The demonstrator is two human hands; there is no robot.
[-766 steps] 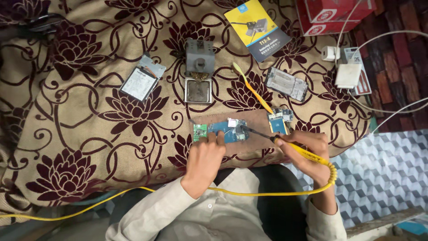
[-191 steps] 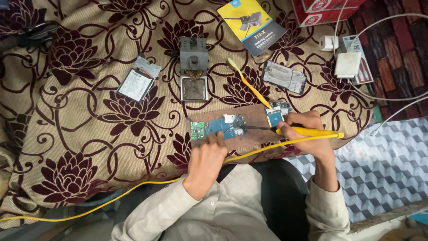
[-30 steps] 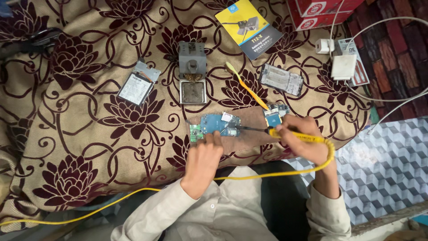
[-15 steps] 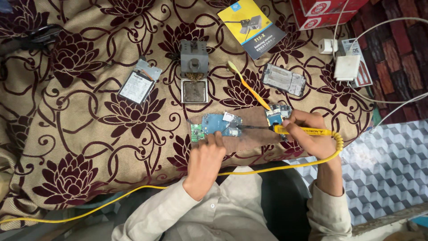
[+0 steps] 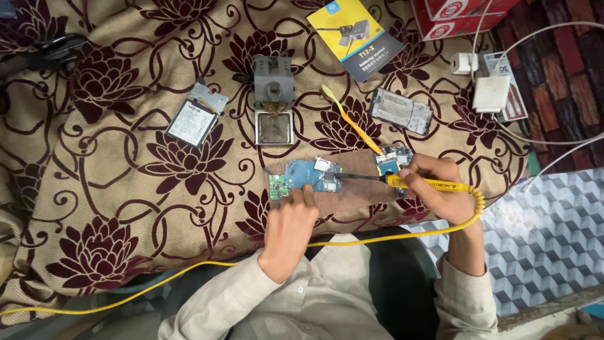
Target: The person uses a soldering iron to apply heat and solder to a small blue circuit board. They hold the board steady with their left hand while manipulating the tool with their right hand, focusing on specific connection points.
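A blue circuit board point(image 5: 308, 175) lies on a brown board point(image 5: 352, 182) on the floral cloth. My left hand point(image 5: 290, 217) presses its fingertips on the circuit board's near edge beside a small green board point(image 5: 277, 186). My right hand point(image 5: 440, 187) grips a yellow soldering iron point(image 5: 428, 184), its dark tip reaching left to the blue board's right end. A second small blue board point(image 5: 391, 160) lies just above my right fingers. The iron's yellow cable point(image 5: 377, 236) loops across my lap.
A grey soldering stand with a sponge tray point(image 5: 274, 104) sits behind the boards. A phone battery point(image 5: 195, 116) lies left, a phone frame point(image 5: 401, 111) right, a yellow toothbrush point(image 5: 352, 126) between. A booklet point(image 5: 355, 34), red boxes point(image 5: 465, 9) and white chargers point(image 5: 491, 91) line the back.
The iron's tip has stayed at the blue board's right end while my right hand shifted slightly. My left hand keeps holding the board.
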